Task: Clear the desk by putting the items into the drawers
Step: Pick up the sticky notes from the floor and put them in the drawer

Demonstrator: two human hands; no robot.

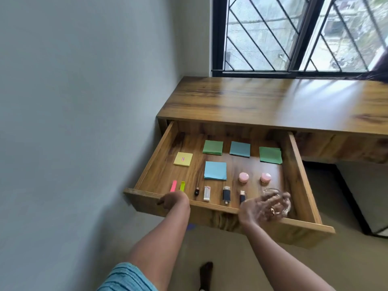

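Drawer [302, 179] stands pulled out from under the desk [273, 101]. Your left hand [173, 200] grips its front edge, fingers curled over the rim. Just beyond that hand lie a pink marker [173, 185] and a yellow marker [182, 185]. Your right hand [258, 208] hovers over the drawer's front right corner, fingers curled round a clear thing [275, 195], too blurred to name. Between your hands sit a black stick [196, 191], a white stick [207, 193] and two dark drives [226, 195] in a row. Beyond your right hand rest two pink cases [243, 177]. Farther beyond lie blue pads [215, 170] and green pads [212, 147], with a yellow pad [183, 159] beyond your left hand.
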